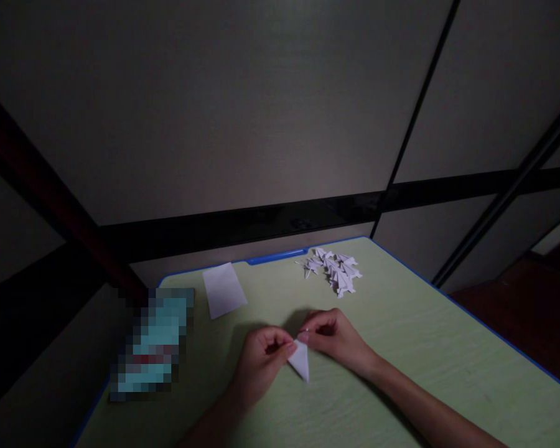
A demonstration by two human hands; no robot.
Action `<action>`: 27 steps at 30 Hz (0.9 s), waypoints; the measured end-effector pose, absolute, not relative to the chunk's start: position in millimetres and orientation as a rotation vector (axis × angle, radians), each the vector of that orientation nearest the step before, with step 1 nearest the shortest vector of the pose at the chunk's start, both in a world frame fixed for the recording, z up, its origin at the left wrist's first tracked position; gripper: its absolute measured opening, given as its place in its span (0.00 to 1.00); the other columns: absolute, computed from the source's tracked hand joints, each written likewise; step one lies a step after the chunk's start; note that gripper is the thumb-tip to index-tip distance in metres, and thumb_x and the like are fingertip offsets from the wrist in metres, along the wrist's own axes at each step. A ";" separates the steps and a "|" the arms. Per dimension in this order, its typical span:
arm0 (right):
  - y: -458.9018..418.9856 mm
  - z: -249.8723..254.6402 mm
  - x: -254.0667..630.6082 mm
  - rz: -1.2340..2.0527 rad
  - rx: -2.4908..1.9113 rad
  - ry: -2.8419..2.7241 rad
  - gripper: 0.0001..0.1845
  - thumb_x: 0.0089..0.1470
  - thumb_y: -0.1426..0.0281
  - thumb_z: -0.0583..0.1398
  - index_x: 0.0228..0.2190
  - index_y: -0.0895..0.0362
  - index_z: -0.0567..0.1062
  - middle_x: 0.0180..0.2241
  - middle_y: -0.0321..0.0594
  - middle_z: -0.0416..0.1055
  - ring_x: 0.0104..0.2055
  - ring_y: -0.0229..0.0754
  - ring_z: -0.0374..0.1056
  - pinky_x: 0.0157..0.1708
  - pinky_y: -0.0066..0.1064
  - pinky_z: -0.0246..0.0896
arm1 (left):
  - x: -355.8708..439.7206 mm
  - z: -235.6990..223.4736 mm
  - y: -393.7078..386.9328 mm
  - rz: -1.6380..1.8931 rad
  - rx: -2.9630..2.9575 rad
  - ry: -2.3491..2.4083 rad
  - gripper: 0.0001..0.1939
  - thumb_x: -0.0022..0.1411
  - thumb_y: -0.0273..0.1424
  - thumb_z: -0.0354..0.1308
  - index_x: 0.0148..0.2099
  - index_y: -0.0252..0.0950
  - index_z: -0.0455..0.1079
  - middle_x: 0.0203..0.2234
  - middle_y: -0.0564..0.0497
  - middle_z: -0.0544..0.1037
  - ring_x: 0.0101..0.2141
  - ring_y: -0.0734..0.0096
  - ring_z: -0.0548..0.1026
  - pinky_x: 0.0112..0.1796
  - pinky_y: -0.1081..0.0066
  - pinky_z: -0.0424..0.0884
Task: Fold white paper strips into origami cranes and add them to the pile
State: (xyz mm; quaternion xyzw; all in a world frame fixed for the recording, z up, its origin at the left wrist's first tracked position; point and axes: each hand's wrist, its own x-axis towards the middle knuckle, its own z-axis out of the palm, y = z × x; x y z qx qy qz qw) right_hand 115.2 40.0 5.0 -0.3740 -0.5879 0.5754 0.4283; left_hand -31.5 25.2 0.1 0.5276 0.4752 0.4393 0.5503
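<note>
Between my two hands is a small folded piece of white paper (300, 360), its pointed end hanging down toward me. My left hand (263, 361) pinches its upper left edge between thumb and fingers. My right hand (332, 336) grips the upper right corner with thumb and forefinger closed. The fingers partly cover the top of the folded paper. Beyond my right hand lies a pile of small folded white paper figures (340, 272) with pointed tips.
A flat stack or sheet of white paper (224, 290) lies at the back left of the pale green table (401, 323). A blurred-out turquoise item (156, 339) rests along the left edge. A blue groove (277, 256) runs at the far edge, before a cabinet wall (261, 124).
</note>
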 end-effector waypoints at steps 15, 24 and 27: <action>35.6 1.2 108.6 1.252 -1.019 -1.292 0.13 0.37 0.65 0.60 0.12 0.61 0.67 0.12 0.31 0.57 0.15 0.29 0.52 0.15 0.23 0.44 | -29.4 -5.0 25.5 1.031 1.483 1.191 0.13 0.46 0.34 0.53 0.17 0.30 0.68 0.12 0.54 0.67 0.18 0.75 0.63 0.21 0.78 0.58; 31.5 2.2 101.9 1.158 -0.971 -1.233 0.13 0.41 0.68 0.58 0.12 0.61 0.67 0.14 0.31 0.58 0.16 0.30 0.54 0.17 0.24 0.48 | -24.3 -6.7 26.2 1.049 1.363 1.087 0.10 0.49 0.30 0.50 0.25 0.30 0.69 0.17 0.51 0.73 0.22 0.71 0.69 0.26 0.75 0.63; 30.9 1.9 101.9 1.110 -0.969 -1.254 0.13 0.42 0.69 0.58 0.11 0.61 0.67 0.14 0.31 0.57 0.17 0.30 0.54 0.18 0.24 0.48 | -23.8 -6.9 26.7 1.076 1.380 1.149 0.11 0.50 0.30 0.49 0.22 0.29 0.68 0.14 0.52 0.71 0.19 0.73 0.67 0.23 0.76 0.62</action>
